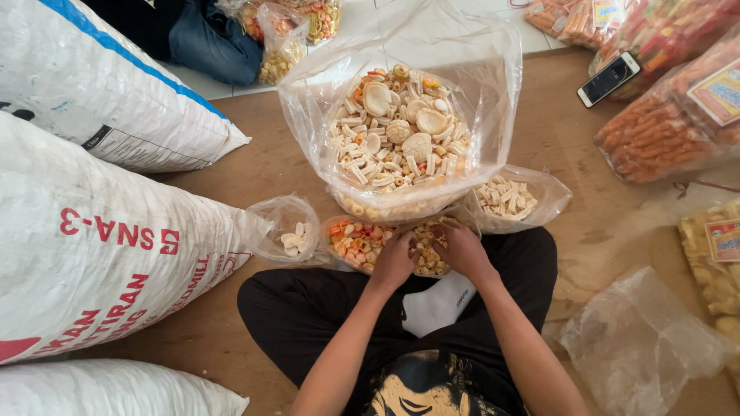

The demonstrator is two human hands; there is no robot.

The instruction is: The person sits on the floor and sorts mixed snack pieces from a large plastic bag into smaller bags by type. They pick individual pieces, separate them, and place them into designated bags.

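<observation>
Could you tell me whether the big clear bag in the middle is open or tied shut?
Open. The big clear bag has its mouth spread wide, and the mixed crackers inside lie uncovered, heaped well up the bag.

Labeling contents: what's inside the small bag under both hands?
The small bag holds orange and pale snack pieces on its left side and tan ring-shaped ones on its right. The left hand and right hand cover the middle; anything below the top layer is hidden.

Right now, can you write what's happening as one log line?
left hand: in small snack bag | right hand: in same bag | behind: big open bag of mixed crackers | person: sitting cross-legged on floor
</observation>
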